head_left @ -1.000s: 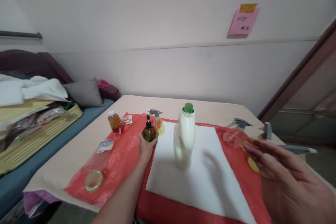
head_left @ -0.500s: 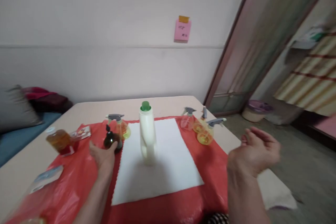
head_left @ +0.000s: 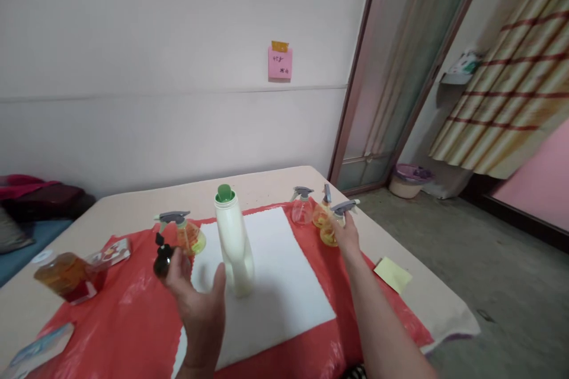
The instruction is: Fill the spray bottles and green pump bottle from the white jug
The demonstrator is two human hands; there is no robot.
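Note:
My left hand [head_left: 200, 308] is open above the white cloth, thumb spread from the fingers. Its fingertips overlap a small dark pump bottle [head_left: 162, 259] in the view; whether they touch it I cannot tell. Just beyond the thumb stands a tall white bottle [head_left: 235, 249] with a green top. My right hand [head_left: 348, 235] reaches to the right side, its fingers closed at the neck of a yellow spray bottle [head_left: 328, 237] with a grey trigger head. That bottle still stands on the red sheet, partly covered by the hand.
Other spray bottles [head_left: 302, 209] stand beside it, and one spray bottle [head_left: 192, 239] is at the left. An amber bottle [head_left: 66, 275], packets [head_left: 42, 352] and a yellow note [head_left: 393, 275] lie around the red sheet [head_left: 124, 314]. A pink note [head_left: 280, 63] hangs on the wall.
My right hand has moved from the right edge inward to the yellow spray bottle. My left hand has shifted right from the dark bottle toward the white one. The view has turned right.

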